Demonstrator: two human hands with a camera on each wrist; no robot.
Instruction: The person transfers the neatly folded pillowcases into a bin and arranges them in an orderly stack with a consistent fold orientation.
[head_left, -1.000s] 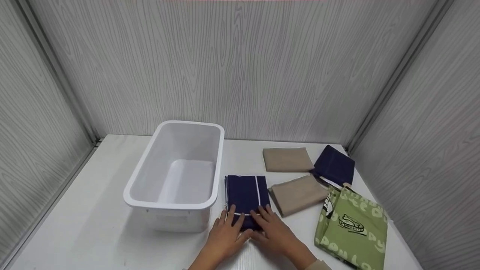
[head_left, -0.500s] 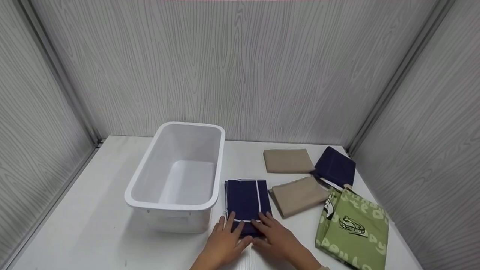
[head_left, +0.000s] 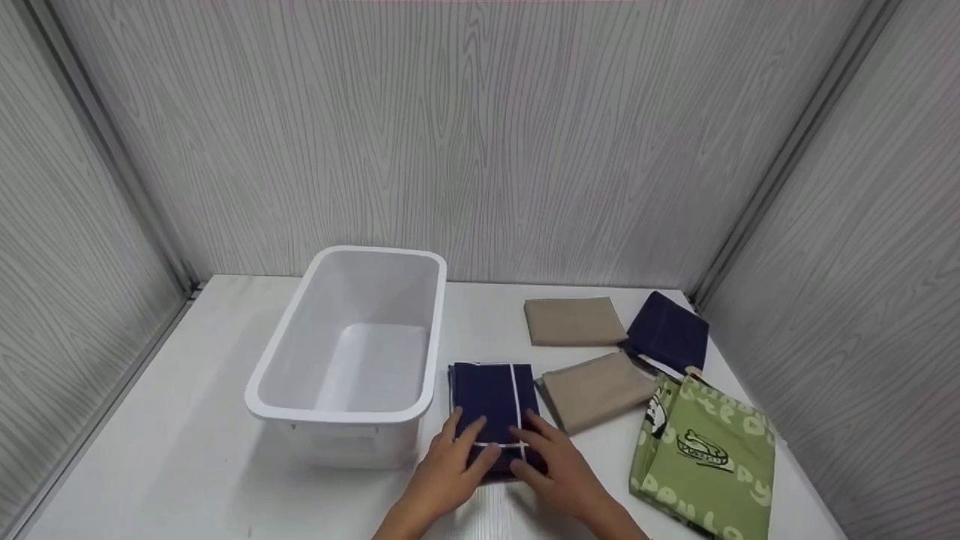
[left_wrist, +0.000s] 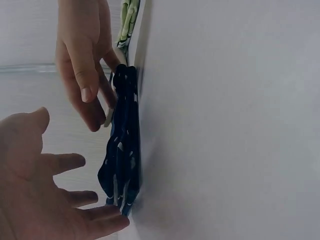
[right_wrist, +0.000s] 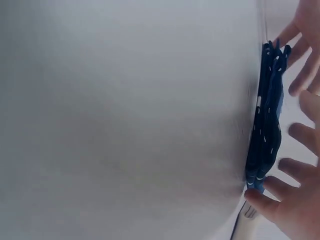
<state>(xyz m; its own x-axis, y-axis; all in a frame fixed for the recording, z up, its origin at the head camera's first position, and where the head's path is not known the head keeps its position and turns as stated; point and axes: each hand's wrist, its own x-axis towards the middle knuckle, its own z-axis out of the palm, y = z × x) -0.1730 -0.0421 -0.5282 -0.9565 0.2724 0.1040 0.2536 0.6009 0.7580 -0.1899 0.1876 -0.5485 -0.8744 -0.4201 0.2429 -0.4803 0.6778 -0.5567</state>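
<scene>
A folded navy cloth with white lines (head_left: 487, 405) lies flat in several layers on the white table, just right of the white bin. The left hand (head_left: 446, 469) is at its near left part, fingers spread and little bent, fingertips at the left edge. Across from it the right hand (head_left: 559, 465) has its fingers spread over the near right part. In the left wrist view, the left hand's lower fingers (left_wrist: 107, 220) reach the end of the layered cloth (left_wrist: 122, 145). The right wrist view shows the right hand's fingertips close along the cloth's side (right_wrist: 267, 120).
The white bin (head_left: 259, 397) stands at the left with a bare floor inside. To the right lie two folded beige cloths (head_left: 576, 322), another folded navy cloth (head_left: 667, 330) and a green printed cloth (head_left: 720, 480). Grey wood-grain panels (head_left: 480, 135) enclose the table.
The navy cloth has slid slightly toward the person. Both hands, which lay flatter on its near end, now have their fingers raised more and spread toward its left and right edges.
</scene>
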